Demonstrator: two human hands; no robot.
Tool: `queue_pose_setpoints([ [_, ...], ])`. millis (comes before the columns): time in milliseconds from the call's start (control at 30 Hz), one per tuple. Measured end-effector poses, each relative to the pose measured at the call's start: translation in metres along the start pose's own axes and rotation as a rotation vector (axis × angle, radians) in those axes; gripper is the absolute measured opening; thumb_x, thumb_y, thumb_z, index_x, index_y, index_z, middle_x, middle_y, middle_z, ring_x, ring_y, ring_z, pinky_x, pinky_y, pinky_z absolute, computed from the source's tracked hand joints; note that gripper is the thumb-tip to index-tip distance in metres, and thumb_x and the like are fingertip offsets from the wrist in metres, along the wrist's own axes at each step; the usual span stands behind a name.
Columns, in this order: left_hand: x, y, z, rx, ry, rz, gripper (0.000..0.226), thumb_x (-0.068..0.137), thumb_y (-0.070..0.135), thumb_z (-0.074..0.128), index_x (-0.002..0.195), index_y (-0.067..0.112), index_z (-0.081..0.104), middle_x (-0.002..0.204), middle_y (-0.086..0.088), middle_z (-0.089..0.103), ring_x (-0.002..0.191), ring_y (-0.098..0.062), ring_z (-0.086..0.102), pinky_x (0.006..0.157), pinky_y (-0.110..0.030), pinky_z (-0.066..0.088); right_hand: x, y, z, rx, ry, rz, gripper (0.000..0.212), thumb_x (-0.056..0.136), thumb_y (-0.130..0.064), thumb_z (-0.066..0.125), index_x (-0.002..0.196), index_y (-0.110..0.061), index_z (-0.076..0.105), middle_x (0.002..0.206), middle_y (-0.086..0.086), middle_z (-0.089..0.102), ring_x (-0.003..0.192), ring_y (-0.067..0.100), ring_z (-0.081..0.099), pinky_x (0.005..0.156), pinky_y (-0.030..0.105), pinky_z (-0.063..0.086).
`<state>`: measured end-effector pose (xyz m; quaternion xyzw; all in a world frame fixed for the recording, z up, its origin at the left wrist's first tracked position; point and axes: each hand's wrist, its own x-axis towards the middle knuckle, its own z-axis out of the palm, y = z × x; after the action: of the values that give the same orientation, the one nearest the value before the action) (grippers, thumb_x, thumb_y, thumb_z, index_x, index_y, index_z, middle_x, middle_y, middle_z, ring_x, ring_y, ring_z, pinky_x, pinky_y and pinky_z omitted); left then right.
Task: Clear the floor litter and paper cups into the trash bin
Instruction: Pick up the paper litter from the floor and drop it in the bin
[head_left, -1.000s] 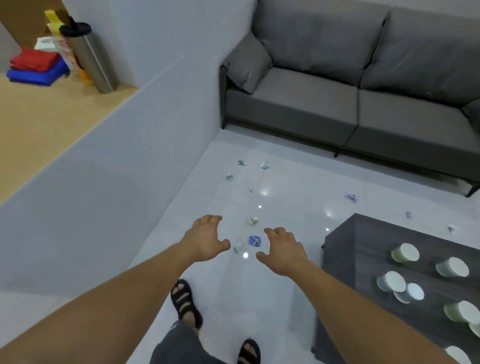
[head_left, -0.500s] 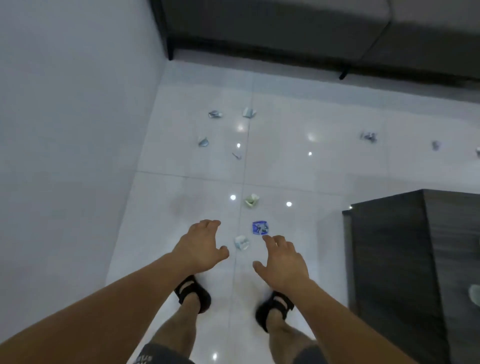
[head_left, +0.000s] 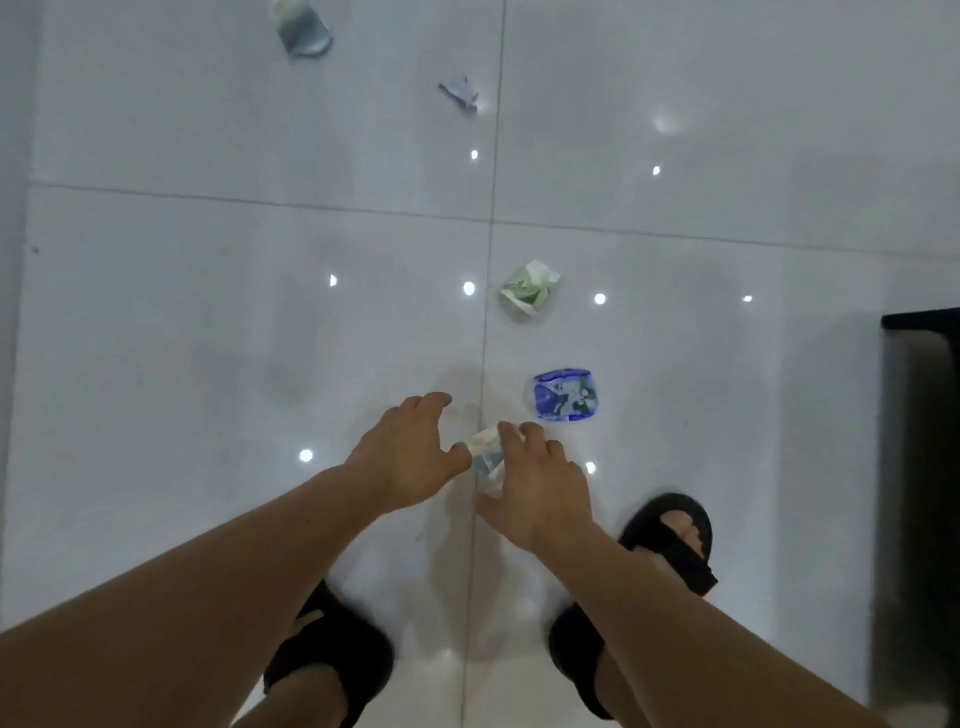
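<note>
A pale crumpled piece of litter lies on the glossy white floor tiles between my hands. My right hand reaches over it, with a fingertip on its far end and the thumb at its near end. My left hand hovers just left of it, fingers spread, thumb tip almost touching it. A flattened blue wrapper lies just beyond my right hand. A crushed green paper cup sits farther out. No trash bin is in view.
Farther away lie a small lilac scrap and a grey-blue crumpled piece. A dark table stands at the right edge. My feet in black sandals stand just behind my hands. A wall runs along the left edge.
The view has dropped close to the floor; the sofa and the table top have left the frame. Both hands moved down to the pale litter, and my right hand closed around it.
</note>
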<state>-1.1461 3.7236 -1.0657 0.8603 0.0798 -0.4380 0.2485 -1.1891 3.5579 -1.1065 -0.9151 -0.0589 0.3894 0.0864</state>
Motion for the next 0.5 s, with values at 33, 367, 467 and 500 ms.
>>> queue_pose_setpoints([
  [33, 0.009, -0.005, 0.009, -0.001, -0.007, 0.001, 0.069, 0.088, 0.046, 0.054, 0.147, 0.023, 0.027, 0.149, -0.001, 0.037, 0.133, -0.021, 0.038, 0.103, -0.035, 0.035, 0.009, 0.001, 0.01, -0.012, 0.02, -0.002, 0.078, 0.083, -0.053, 0.059, 0.145, -0.021, 0.024, 0.137, 0.006, 0.036, 0.114, 0.026, 0.047, 0.082, 0.037, 0.046],
  [367, 0.0, 0.017, 0.004, -0.336, -0.062, 0.015, 0.051, 0.089, 0.051, 0.053, 0.133, 0.026, 0.047, 0.119, 0.008, 0.06, 0.097, -0.003, 0.059, 0.078, -0.01, 0.042, -0.002, 0.001, -0.036, 0.171, 0.375, -0.291, 0.062, 0.074, -0.019, 0.077, 0.129, 0.001, 0.056, 0.109, 0.015, 0.061, 0.091, 0.032, 0.06, 0.064, 0.038, 0.052],
  [467, -0.009, 0.042, -0.014, -0.464, 0.009, 0.06, 0.028, 0.091, 0.037, 0.056, 0.118, 0.028, 0.056, 0.107, 0.011, 0.062, 0.085, 0.004, 0.057, 0.064, -0.003, 0.041, -0.017, 0.002, -0.064, 0.254, 0.466, -0.421, 0.067, 0.074, -0.024, 0.078, 0.132, -0.002, 0.053, 0.114, 0.011, 0.06, 0.094, 0.027, 0.061, 0.068, 0.035, 0.056],
  [500, -0.01, 0.047, -0.019, -0.456, 0.038, 0.071, 0.025, 0.092, 0.032, 0.056, 0.116, 0.026, 0.057, 0.108, 0.009, 0.063, 0.087, -0.001, 0.057, 0.066, -0.005, 0.04, -0.018, 0.005, -0.07, 0.272, 0.445, -0.419, 0.072, 0.074, -0.029, 0.078, 0.136, -0.005, 0.049, 0.12, 0.009, 0.058, 0.101, 0.025, 0.06, 0.073, 0.032, 0.056],
])
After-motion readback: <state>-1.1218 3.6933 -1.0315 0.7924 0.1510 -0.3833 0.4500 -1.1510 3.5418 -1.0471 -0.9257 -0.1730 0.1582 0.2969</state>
